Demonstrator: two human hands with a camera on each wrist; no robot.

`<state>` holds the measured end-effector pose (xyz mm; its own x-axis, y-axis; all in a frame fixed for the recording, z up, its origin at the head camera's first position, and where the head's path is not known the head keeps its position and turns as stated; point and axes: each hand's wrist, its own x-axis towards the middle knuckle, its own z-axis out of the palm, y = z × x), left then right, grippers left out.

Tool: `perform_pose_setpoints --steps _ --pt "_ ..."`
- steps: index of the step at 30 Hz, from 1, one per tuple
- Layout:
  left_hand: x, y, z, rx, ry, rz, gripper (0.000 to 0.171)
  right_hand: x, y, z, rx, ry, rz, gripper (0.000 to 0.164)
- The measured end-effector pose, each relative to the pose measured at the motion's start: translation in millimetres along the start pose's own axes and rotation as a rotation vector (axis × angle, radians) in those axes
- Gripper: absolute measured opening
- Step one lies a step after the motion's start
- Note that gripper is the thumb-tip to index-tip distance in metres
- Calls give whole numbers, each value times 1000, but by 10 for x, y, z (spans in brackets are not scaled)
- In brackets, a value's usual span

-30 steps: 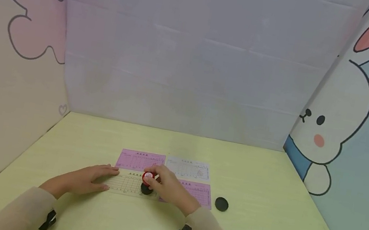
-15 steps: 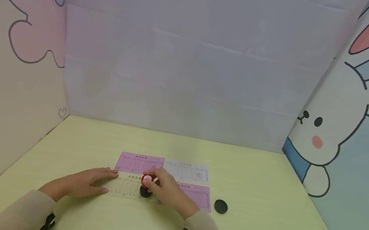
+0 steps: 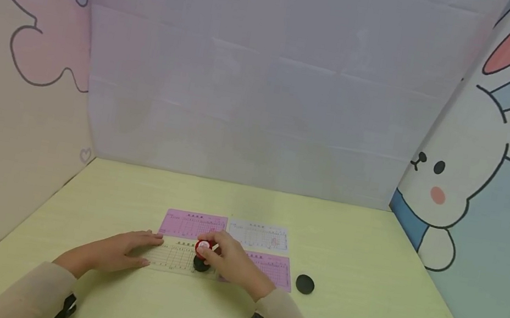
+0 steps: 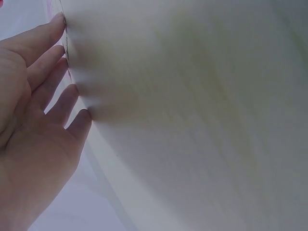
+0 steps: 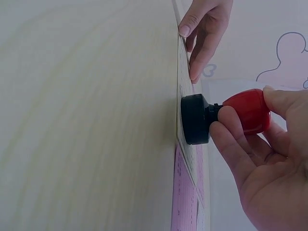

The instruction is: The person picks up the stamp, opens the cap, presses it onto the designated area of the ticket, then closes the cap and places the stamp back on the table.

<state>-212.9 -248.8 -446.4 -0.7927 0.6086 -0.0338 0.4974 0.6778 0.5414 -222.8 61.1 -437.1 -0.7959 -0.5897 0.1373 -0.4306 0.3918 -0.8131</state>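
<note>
A stamp (image 5: 248, 109) with a red handle and a round black base is gripped by my right hand (image 3: 238, 262), fingers curled round the handle. Its base stands on the right part of a pale yellow printed form (image 3: 176, 258). My left hand (image 3: 120, 251) rests at that form's left edge with fingers spread, fingertips touching the surface, as the left wrist view (image 4: 43, 130) also shows. Under and beside my right hand lies a pink form (image 3: 274, 270), partly covered. Behind are another pink form (image 3: 192, 224) and a white form (image 3: 258, 235), each bearing a reddish mark.
A round black cap-like disc (image 3: 305, 284) lies on the pale yellow table (image 3: 365, 287), to the right of the forms. A grey-white cloth (image 3: 257, 81) hangs behind the table. Side panels with cartoon drawings (image 3: 444, 194) flank it.
The head view has shifted slightly. Both hands and the stamp keep their places on the form.
</note>
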Motion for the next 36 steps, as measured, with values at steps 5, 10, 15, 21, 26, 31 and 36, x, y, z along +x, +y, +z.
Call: perform_pose_setpoints --steps 5,10,15,21,26,31,36 --pt "-4 -26 14 6 0 -2 56 -3 -8 1 6 -6 12 36" --pt "0 -26 8 12 5 -14 56 -8 -16 -13 15 -7 2 37" --pt "1 -12 -2 5 1 -10 56 -4 -20 -23 17 -12 12 38" --pt "1 2 -13 18 -1 -4 56 4 0 -13 47 -12 38 37" --pt "-2 9 -14 18 -4 -10 55 15 -6 -5 93 6 51 37" --pt "-4 23 -18 14 2 -6 55 5 -31 -7 123 19 63 37" --pt "-3 39 -14 9 2 -10 55 0 -30 -26 143 19 80 36"
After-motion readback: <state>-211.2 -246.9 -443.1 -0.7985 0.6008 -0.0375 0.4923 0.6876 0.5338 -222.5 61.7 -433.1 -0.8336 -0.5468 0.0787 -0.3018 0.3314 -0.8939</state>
